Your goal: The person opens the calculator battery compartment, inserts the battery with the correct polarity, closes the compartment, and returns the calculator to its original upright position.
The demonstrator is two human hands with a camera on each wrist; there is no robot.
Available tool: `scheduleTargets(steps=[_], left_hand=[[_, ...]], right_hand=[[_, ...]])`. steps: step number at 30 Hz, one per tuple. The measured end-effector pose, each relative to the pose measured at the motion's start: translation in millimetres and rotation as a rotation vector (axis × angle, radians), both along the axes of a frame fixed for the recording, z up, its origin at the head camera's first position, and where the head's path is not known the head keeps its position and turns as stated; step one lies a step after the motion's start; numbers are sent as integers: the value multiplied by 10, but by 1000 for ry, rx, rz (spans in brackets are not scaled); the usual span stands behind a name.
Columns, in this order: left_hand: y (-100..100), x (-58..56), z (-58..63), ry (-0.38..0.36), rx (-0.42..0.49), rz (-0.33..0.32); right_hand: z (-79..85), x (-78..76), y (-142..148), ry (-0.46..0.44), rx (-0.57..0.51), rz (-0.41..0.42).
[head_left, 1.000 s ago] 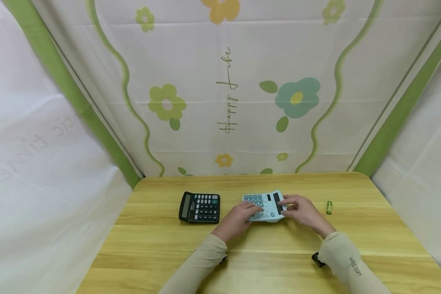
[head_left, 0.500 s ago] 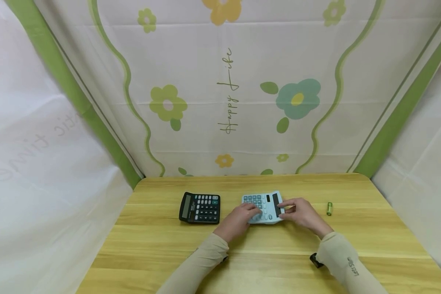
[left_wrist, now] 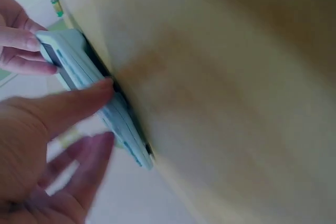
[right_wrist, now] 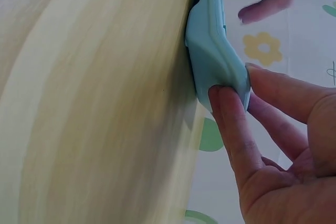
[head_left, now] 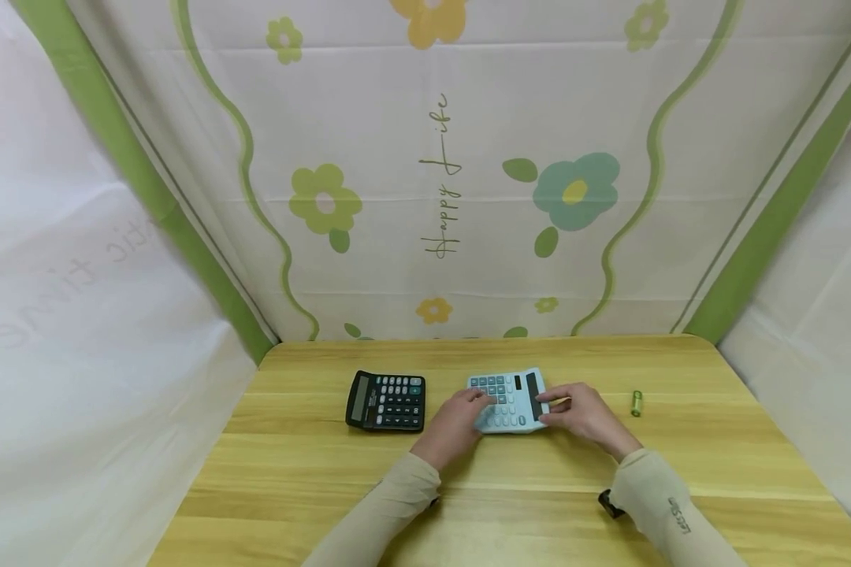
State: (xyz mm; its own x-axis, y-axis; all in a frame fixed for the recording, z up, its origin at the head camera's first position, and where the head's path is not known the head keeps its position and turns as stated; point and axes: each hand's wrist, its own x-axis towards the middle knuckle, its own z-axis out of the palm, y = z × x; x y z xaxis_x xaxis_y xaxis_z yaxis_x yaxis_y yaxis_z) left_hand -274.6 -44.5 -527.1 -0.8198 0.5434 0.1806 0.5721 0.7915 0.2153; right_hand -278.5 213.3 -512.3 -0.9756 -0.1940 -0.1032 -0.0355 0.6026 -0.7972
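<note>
The right hand [head_left: 583, 411] pinches a light-blue calculator [head_left: 513, 400]; the left hand [head_left: 457, 425], fingers relaxed, covers some keys (black calculator [head_left: 387, 402] left, green battery [head_left: 636, 403] right).

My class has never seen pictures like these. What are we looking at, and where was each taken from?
No machine here: just a person's bare left hand and right hand. The wide picture comes from a camera on the head; the two close ones come from cameras on the wrists, each watching that hand's work. On the wooden table lie a black calculator, a light blue calculator and a small green battery. The right hand grips the light blue calculator by the end with the screen; the left hand is over the keys.
</note>
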Motion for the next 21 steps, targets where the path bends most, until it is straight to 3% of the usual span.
scheduleTargets(steps=[3, 7, 16, 21], left_hand=[[-26, 16, 8, -3, 27, 70], [-38, 27, 17, -8, 46, 94], [30, 64, -6, -109, -22, -14], [82, 102, 0, -169, -42, -37]], right_hand=[[15, 1, 17, 1, 14, -1], [35, -2, 49, 15, 34, 0], [49, 24, 166, 26, 59, -14], [61, 32, 239, 49, 74, -39]])
